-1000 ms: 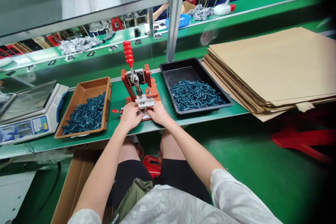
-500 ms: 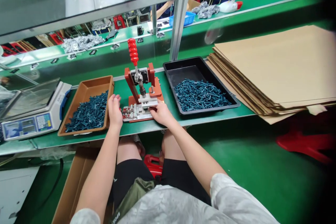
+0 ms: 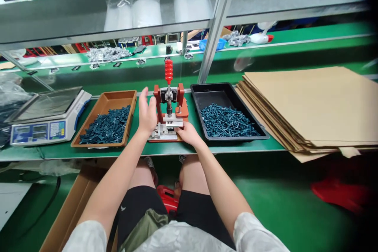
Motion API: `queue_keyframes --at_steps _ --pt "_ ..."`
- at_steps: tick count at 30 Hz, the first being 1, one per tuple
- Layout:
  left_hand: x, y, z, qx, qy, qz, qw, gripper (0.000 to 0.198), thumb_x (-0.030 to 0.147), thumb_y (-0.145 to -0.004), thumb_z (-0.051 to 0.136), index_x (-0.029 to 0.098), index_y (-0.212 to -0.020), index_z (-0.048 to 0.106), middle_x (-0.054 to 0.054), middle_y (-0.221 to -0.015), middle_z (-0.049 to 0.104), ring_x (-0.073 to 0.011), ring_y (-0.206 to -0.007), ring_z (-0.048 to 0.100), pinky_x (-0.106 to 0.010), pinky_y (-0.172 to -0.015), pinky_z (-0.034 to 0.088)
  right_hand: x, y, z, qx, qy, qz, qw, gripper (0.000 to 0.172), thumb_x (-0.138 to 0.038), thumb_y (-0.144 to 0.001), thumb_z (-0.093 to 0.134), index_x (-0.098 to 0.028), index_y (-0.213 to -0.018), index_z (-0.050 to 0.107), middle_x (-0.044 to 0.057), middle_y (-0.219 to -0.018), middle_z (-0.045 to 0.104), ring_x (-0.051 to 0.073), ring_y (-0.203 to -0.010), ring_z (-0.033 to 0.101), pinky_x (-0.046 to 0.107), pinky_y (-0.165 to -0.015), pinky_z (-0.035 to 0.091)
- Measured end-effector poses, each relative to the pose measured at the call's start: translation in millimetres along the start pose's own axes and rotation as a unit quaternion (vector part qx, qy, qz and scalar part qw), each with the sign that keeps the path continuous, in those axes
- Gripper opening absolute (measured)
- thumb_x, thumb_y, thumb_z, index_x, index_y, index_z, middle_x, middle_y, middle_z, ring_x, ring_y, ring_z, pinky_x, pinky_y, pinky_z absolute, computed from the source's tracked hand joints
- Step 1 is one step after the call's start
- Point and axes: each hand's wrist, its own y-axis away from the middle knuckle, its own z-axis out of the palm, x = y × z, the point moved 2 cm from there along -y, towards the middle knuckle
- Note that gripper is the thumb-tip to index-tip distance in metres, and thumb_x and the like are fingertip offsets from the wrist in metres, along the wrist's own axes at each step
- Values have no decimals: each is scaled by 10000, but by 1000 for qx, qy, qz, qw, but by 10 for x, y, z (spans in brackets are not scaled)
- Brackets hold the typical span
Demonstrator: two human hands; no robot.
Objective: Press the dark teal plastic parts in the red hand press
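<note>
A toggle-clamp hand press (image 3: 169,100) with a red ribbed handle (image 3: 168,71) stands upright on the green bench. At its foot lies a metal fixture (image 3: 161,130). My left hand (image 3: 147,113) is raised at the press's left side, fingers up and apart, holding nothing that I can see. My right hand (image 3: 189,133) is closed at the right end of the fixture, its thumb and fingertips against the metal block; whatever they pinch is hidden. To the left, a brown tray (image 3: 133,112) holds many small dark blue plastic parts (image 3: 108,126). A black tray (image 3: 211,90) on the right holds similar parts (image 3: 227,121).
A weighing scale (image 3: 49,116) sits left of the brown tray. Stacked brown cardboard sheets (image 3: 307,106) lie at the right, overhanging the front edge. A metal post (image 3: 217,31) rises behind the press, and a shelf with plastic-wrapped white rolls (image 3: 147,12) runs overhead.
My left hand has risen from beside the fixture toward the press's upright, its fingers now pointing up. My right hand remains at the fixture. The camera view has tilted up and levelled.
</note>
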Motion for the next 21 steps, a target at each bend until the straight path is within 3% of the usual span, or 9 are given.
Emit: queue_keyframes --at_steps 4,6,8,11,14,21 --pt "712 -336 230 -13 44 166 985 659 608 -1029 405 348 -1602 211 -86 -1598 405 -268 -1458 468 -449 -1164 439 13 4 12 -4 12 6 1000 157 -235 -847 633 -182 -944 745 71 -955 801 248 -888 738 391 -886 574" --pt "975 -281 285 -21 29 211 977 613 562 -1045 395 372 -1599 217 -74 -1543 456 -247 -1372 545 -428 -1104 490 3 1 12 -4 21 5 1000 144 -210 -831 638 -184 -924 745 74 -948 801 258 -892 739 396 -877 579" --pt "1105 -89 276 -27 -4 237 971 541 513 -1057 378 354 -1570 306 -80 -1466 515 -235 -1291 585 -419 -1074 511 -24 0 11 -2 18 -11 1000 164 -164 -806 644 -186 -929 749 80 -957 800 271 -924 739 394 -881 577" --pt "1083 224 175 -41 -44 283 957 469 460 -1056 392 287 -1491 431 -104 -1351 579 -247 -1225 589 -448 -1073 507 -68 2 4 -3 17 -32 999 233 -118 -781 635 -186 -966 758 89 -977 800 285 -943 735 387 -880 573" --pt "953 234 115 -75 -59 301 949 450 448 -1060 378 259 -1459 466 -115 -1310 603 -258 -1209 588 -472 -1096 483 -81 -8 -15 -4 38 -22 999 263 -97 -763 601 -182 -956 760 81 -973 799 286 -922 731 376 -858 565" --pt "802 -706 357 -66 17 224 972 544 568 -1065 306 357 -1566 340 -42 -1474 537 -236 -1313 576 -477 -1179 397 -37 -7 13 11 51 2 999 149 -208 -851 558 -182 -825 702 61 -863 750 249 -857 695 364 -846 545"
